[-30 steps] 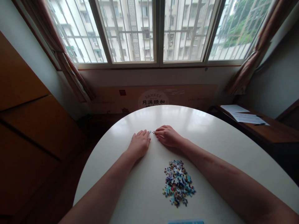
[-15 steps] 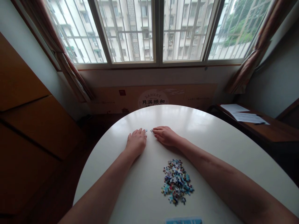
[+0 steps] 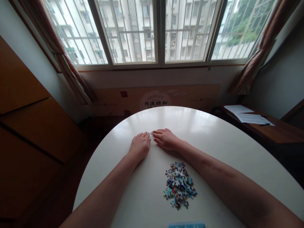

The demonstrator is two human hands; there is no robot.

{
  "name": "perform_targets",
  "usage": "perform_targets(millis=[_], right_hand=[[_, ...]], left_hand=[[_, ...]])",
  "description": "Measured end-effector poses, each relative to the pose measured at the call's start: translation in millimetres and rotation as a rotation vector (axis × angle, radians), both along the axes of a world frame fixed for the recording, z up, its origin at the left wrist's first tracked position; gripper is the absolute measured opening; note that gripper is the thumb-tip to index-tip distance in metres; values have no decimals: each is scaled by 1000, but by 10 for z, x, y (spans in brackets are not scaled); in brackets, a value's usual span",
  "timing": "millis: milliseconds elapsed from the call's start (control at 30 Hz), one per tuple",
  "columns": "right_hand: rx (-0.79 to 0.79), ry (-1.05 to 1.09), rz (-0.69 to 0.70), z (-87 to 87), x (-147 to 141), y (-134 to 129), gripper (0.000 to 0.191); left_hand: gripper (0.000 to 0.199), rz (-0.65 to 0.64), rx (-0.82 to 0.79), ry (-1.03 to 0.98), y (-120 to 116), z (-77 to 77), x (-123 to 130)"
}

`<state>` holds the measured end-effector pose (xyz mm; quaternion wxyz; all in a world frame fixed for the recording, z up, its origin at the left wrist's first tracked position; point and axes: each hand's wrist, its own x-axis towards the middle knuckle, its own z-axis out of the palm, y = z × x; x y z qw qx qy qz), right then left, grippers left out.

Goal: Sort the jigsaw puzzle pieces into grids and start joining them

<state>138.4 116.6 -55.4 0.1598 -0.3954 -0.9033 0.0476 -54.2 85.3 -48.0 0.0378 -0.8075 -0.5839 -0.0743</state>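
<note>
Two tiny jigsaw puzzle pieces [image 3: 151, 133] lie close together at the far middle of the white round table [image 3: 201, 139]. Low on the tabletop, my left hand [image 3: 140, 145] has its fingertips at the left piece, which they mostly hide. My right hand [image 3: 166, 138] comes from the other side, fingers stretched toward the left, tips against the right piece. Only a narrow gap separates my two hands. Whether the pieces touch each other is too small to tell. Nearer to me, between my forearms, sits a heap of loose puzzle pieces [image 3: 180, 185] in mixed colours.
The edge of a blue printed item [image 3: 186, 225] shows at the bottom of the view. White papers [image 3: 251, 117] and a dark pen [image 3: 264, 124] rest on a brown desk [image 3: 283, 133] at the right. Barred windows [image 3: 185, 31] and a wall are beyond the table.
My right hand has slid a little left with its puzzle piece. My left hand has shifted slightly right, so the hands and the two pieces are closer together. The heap has not moved.
</note>
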Motion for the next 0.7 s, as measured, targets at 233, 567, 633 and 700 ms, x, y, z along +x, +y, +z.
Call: perform_targets(millis=[233,567,633,700], right_hand=[[-9,14,4,-29,5,7,44],[-39,194,-29,1,78,-8,42],[-76,221,-48,62,162,-6,36],[-161,208,-47,137,273,6,35]], left_hand=[[45,16,17,28,11,5,-7],[40,14,90,-89,-52,145,36],[33,-44,102,-131,-105,224,56],[33,-193,43,-121,-173,289,83]])
